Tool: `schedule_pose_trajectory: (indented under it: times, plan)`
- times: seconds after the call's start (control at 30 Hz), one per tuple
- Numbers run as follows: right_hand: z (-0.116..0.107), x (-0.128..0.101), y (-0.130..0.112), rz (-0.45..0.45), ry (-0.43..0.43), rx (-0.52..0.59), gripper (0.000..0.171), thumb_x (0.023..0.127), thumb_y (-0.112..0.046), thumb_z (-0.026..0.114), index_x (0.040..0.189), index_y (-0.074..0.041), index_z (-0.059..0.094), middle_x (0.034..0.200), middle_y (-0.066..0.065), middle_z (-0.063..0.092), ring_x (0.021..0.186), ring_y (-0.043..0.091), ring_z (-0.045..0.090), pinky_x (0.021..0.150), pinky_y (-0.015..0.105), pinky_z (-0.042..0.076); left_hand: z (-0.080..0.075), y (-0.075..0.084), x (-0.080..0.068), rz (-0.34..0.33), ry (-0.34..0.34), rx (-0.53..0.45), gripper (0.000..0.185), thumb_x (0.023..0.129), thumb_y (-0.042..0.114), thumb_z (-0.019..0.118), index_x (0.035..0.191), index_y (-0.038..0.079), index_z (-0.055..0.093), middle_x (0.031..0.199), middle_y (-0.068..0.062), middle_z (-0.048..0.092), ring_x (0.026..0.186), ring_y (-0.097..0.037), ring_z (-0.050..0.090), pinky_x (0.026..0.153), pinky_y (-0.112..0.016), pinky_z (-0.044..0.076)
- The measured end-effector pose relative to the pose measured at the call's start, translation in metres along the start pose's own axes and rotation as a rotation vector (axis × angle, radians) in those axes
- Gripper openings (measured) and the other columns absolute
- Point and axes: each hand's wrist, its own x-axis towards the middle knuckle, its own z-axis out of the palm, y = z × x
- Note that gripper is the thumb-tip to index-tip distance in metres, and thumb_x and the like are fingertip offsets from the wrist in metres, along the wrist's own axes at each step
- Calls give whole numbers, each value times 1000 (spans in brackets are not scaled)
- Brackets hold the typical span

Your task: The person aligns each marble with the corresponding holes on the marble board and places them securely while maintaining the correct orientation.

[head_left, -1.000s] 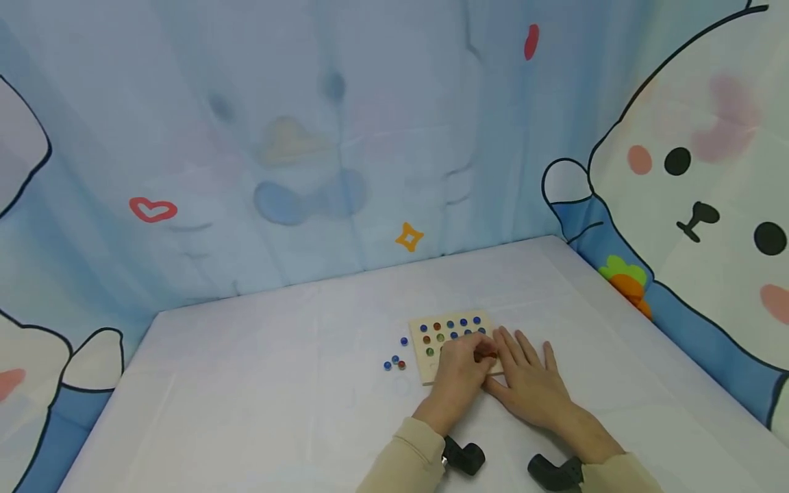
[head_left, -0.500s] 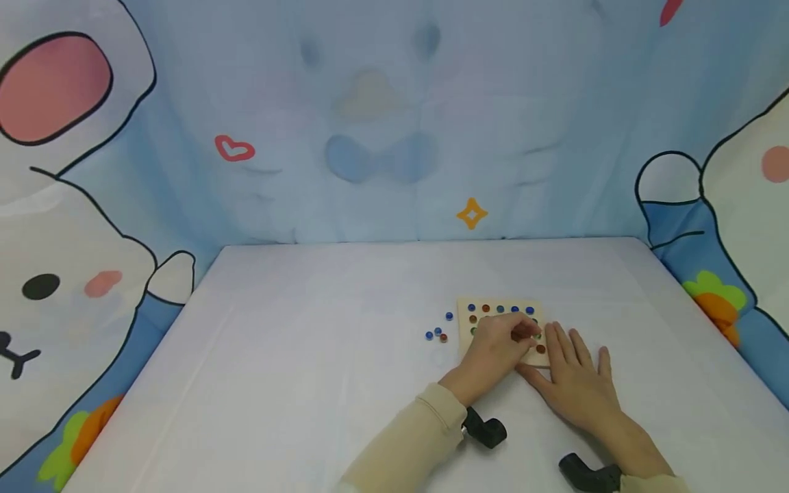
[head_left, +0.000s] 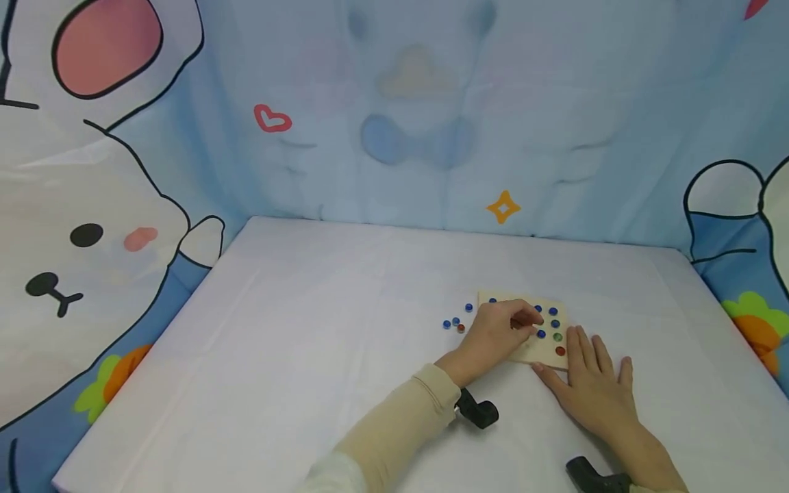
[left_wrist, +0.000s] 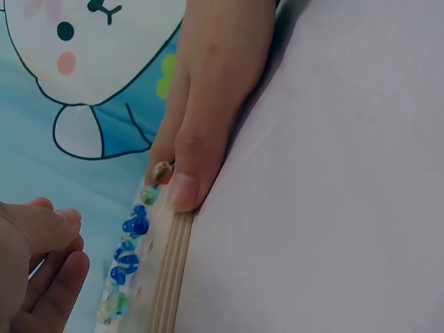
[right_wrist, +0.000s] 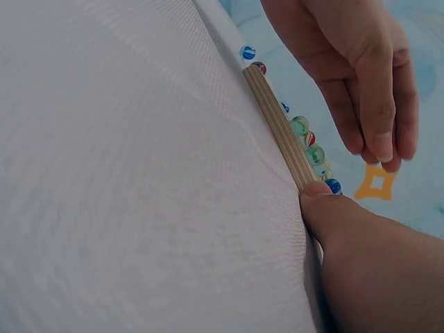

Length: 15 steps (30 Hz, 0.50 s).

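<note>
A small wooden board (head_left: 535,354) lies on the white table with blue, green and red marbles sitting in its holes. My left hand (head_left: 530,320) hovers over the board's middle with its fingertips drawn together; whether they pinch a marble is hidden. In the right wrist view the left hand (right_wrist: 368,90) hangs just above the row of marbles on the board (right_wrist: 277,125). My right hand (head_left: 579,366) lies flat on the table, fingers straight. Its thumb (left_wrist: 184,187) presses against the board's near edge (left_wrist: 170,277).
Three loose marbles (head_left: 455,323) lie on the white tablecloth (head_left: 320,329) just left of the board. Black wrist camera mounts (head_left: 477,413) sit by both forearms. A blue cartoon-printed curtain (head_left: 394,137) walls in the table's back and sides.
My left hand has moved from the board's near row toward its middle rows. The right hand stays flat by the board. The head view has swung left.
</note>
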Motion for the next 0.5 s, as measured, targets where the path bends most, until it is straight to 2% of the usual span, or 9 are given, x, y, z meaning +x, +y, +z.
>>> schedule_pose_trajectory:
  times: [0.17, 0.33, 0.5]
  plan:
    - [1, 0, 5, 2, 13, 4, 102, 96, -68, 39, 155, 6, 2, 160, 33, 4, 146, 56, 1, 107, 77, -15, -6, -6, 3, -7, 23, -32, 14, 93, 12, 69, 108, 14, 71, 103, 7, 74, 87, 10, 60, 76, -1, 46]
    - [0, -2, 9, 15, 7, 0, 102, 96, -68, 39, 155, 6, 2, 160, 32, 4, 146, 56, 0, 107, 77, -15, -11, -11, 2, -65, 42, -127, 15, 94, 12, 68, 109, 14, 70, 104, 6, 73, 88, 8, 61, 78, -5, 49]
    - [1, 0, 5, 13, 3, 5, 102, 95, -68, 41, 155, 6, 3, 162, 30, 4, 147, 54, 0, 109, 76, -14, -24, -22, 3, -93, 93, -184, 14, 94, 11, 68, 107, 12, 71, 101, 3, 73, 88, 5, 62, 79, -9, 51]
